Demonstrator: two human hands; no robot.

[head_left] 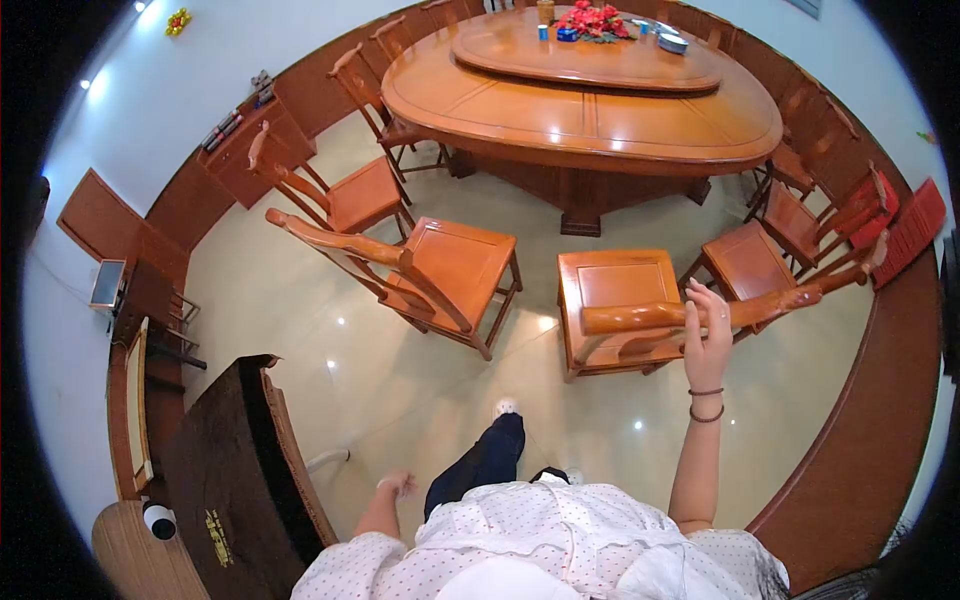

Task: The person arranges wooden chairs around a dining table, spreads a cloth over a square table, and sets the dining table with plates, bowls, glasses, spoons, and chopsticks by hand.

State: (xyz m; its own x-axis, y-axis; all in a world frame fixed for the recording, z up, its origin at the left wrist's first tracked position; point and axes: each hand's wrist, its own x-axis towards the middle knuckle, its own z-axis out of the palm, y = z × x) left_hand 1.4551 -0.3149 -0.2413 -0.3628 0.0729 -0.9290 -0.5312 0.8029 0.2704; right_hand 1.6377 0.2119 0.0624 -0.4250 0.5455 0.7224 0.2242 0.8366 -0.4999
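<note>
My right hand (707, 335) is raised at the top rail of a wooden chair (615, 275), with its fingers apart and reaching over the rail; nothing is held in it. Two dark bracelets circle that wrist. Low beside my body hangs my left hand (399, 485), small in view, its fingers loosely bent and too unclear to tell their grip. Another wooden chair (465, 255) stands left of the first one, turned at an angle. Beyond both is a large round wooden table (590, 125) with a raised turntable (590, 65).
Red flowers (595, 20) and dishes (672, 43) sit on the turntable. More chairs (365, 195) surround the table. A dark, tall box-like object (235, 480) stands at the lower left near a small wooden table (145, 550). Brown panelling lines the walls.
</note>
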